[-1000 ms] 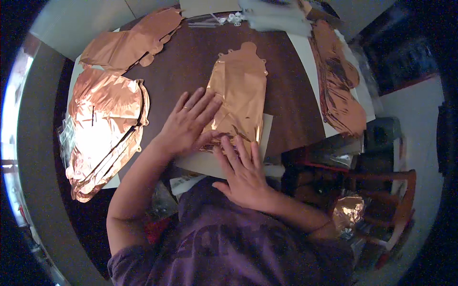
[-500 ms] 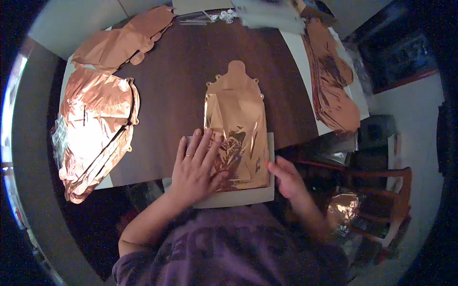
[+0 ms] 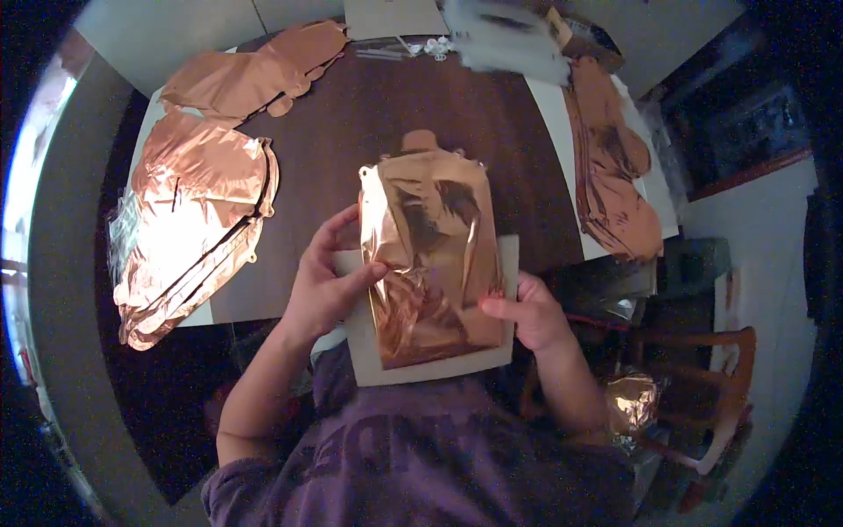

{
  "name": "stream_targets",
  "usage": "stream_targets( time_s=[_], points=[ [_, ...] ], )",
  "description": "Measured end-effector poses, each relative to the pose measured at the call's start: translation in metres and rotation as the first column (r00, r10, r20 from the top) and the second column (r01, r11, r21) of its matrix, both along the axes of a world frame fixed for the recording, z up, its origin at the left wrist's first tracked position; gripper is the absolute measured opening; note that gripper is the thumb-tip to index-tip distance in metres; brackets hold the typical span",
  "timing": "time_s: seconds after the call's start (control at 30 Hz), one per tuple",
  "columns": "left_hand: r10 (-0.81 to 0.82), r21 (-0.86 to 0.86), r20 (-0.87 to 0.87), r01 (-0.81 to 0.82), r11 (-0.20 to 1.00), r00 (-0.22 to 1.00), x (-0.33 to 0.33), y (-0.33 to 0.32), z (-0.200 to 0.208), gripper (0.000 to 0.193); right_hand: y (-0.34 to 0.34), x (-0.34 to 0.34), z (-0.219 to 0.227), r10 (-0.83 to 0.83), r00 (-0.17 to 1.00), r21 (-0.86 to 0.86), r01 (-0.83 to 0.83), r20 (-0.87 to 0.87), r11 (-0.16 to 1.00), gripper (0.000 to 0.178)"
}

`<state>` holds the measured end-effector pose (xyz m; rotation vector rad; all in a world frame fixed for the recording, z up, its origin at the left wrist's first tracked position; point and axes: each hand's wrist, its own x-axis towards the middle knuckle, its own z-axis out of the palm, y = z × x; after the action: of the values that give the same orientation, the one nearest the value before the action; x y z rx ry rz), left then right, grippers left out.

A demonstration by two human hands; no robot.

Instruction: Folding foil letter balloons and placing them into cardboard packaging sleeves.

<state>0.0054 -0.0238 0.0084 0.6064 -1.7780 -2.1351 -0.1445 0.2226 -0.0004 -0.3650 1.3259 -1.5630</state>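
Note:
A flat, copper-coloured foil balloon [image 3: 430, 263], uninflated and creased, lies over a pale card [image 3: 430, 373] at the table's near edge. It has a rounded tab at its far end and small eyelets at the shoulders. My left hand [image 3: 329, 277] grips its left side, thumb on top and the other fingers behind. On the right, my right hand [image 3: 531, 312] pinches the balloon and the card's edge, with the thumb over the foil and the fingers underneath. Whether the foil is one layer or several I cannot tell.
More flat copper foil balloons lie in piles at the left [image 3: 193, 211], far left [image 3: 255, 75] and right [image 3: 610, 167] of the dark table [image 3: 325, 114]. Small white rings [image 3: 435, 46] and clear plastic [image 3: 505, 35] sit at the back. A wooden chair [image 3: 738, 386] stands right.
My left hand has gone from lying flat on the foil to gripping its left side. My right hand now holds the right edge. The balloon's far end has come nearer and tilted up.

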Motion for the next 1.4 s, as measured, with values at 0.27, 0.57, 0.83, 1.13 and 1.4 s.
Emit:
stream_targets(
  time_s=[0.27, 0.57, 0.83, 1.13, 1.4],
  points=[
    [-0.107, -0.268, 0.018, 0.108, 0.957, 0.994, 0.003, 0.007, 0.0, 0.077, -0.013, -0.02, 0.007, -0.107, 0.986, 0.027, 0.105, 0.125, 0.994, 0.051],
    [-0.158, -0.301, 0.019, 0.156, 0.941, 0.987, 0.012, 0.005, 0.011, 0.059, -0.013, -0.004, 0.022, -0.128, 0.933, -0.01, 0.132, -0.337, 0.991, 0.062],
    [-0.239, -0.381, 0.198, 0.299, 0.875, 0.951, 0.028, 0.007, 0.054, 0.027, 0.005, 0.005, 0.048, -0.019, 0.663, 0.042, 0.076, -0.748, 0.996, 0.036],
    [-0.258, -0.286, 0.28, 0.337, 0.897, 0.925, 0.048, 0.021, 0.095, 0.034, 0.018, 0.016, 0.096, 0.171, 0.645, 0.172, -0.062, -0.744, 0.983, 0.026],
    [-0.332, -0.262, 0.26, 0.397, 0.879, 0.907, 0.074, 0.019, 0.129, 0.016, 0.025, 0.025, 0.155, 0.399, 0.462, 0.27, -0.32, -0.792, 0.908, 0.017]
  ],
)
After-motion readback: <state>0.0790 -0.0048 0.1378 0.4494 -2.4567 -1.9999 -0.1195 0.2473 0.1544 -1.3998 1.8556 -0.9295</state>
